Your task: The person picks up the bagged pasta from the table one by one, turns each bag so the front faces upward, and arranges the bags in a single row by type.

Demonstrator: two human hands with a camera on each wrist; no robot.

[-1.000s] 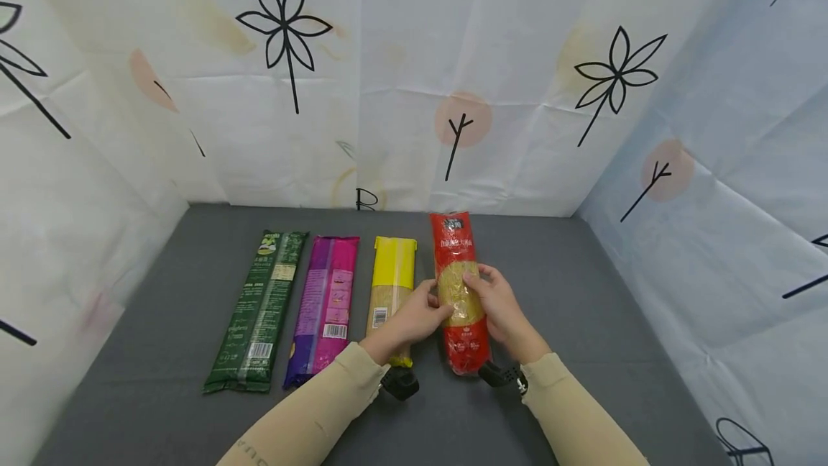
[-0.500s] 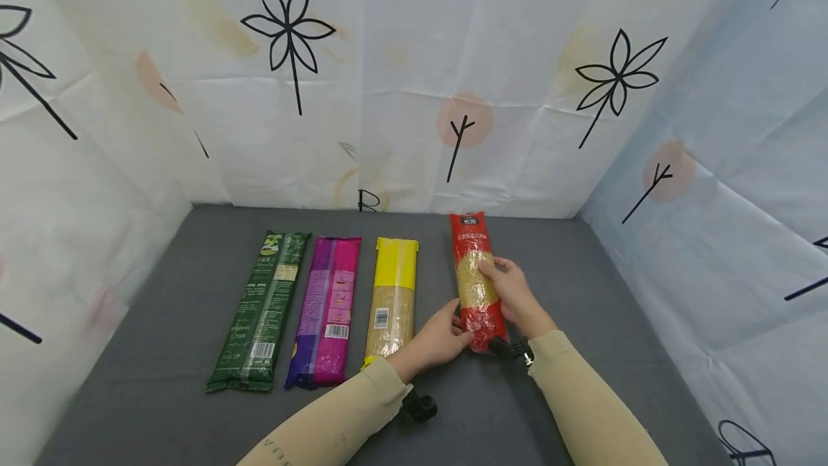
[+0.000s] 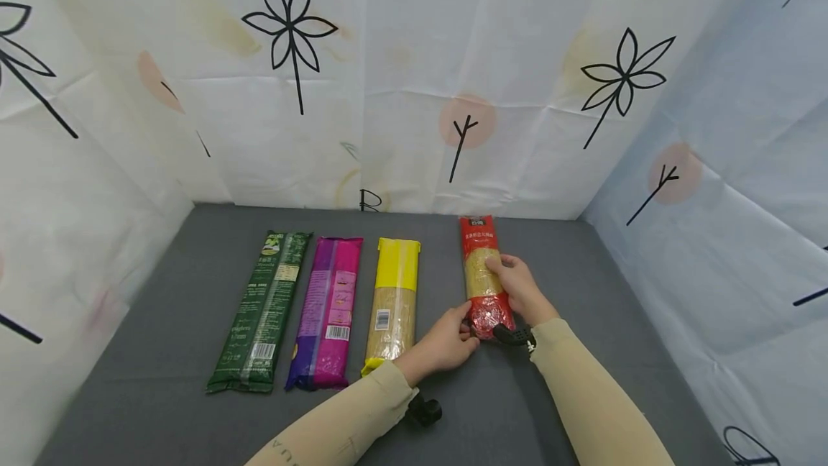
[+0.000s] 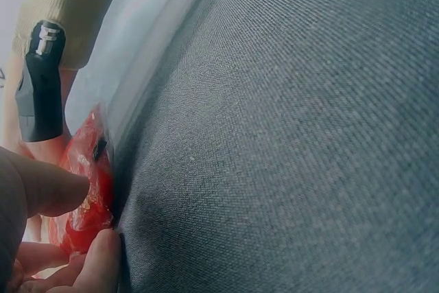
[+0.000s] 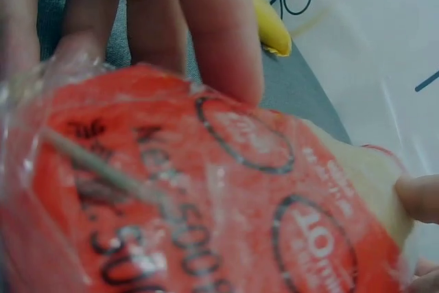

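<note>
A red pack of pasta (image 3: 481, 275) with a see-through middle lies on the right of the row in the head view. My right hand (image 3: 525, 289) grips it from the right side, thumb across the window. My left hand (image 3: 445, 340) is at its lower left edge, fingertips touching it. In the left wrist view, the thumb (image 4: 58, 186) overlaps the red pack (image 4: 86, 204), and a fingertip lies low by the cloth. The right wrist view has the pack's printed red end (image 5: 206, 190) close up, with left-hand fingers (image 5: 216, 25) along its edge.
To the left lie a yellow pasta pack (image 3: 396, 293), a purple and pink pack (image 3: 326, 308) and a green pack (image 3: 261, 315), side by side on the dark grey cloth (image 3: 162, 351). Patterned fabric walls (image 3: 401, 78) enclose the back and sides.
Both hands have moved the red pack right and slightly away, leaving a wider gap from the yellow pack. My left hand has slid from the pack's middle to its lower left edge.
</note>
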